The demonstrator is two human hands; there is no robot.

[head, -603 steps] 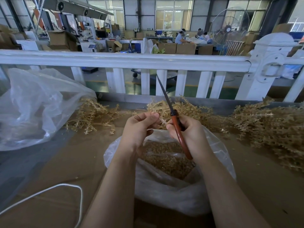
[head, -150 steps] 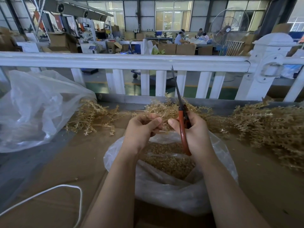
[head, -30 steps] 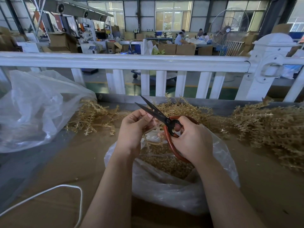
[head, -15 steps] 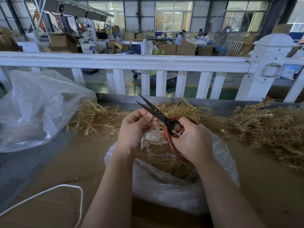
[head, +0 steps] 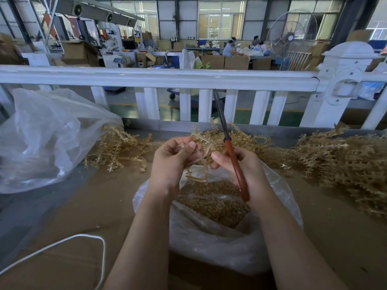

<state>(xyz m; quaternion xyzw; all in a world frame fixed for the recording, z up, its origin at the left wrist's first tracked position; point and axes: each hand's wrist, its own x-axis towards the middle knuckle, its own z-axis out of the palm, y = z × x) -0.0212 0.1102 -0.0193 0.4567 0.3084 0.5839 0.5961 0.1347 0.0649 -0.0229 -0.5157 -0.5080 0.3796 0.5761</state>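
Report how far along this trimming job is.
Done: the clear bag holds a layer of cut golden bits. In hand: the left hand pinches a golden branched strip over it; the right hand grips closed red-handled scissors, blade up. Left: a big heap of such strips at right.

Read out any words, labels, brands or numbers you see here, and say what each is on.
No text can be read.
Red-handled steel scissors in the right hand: no marking visible.
Small yellow label on the far machinery: too blurred.
Brown cardboard boxes behind the white railing: no legible print.
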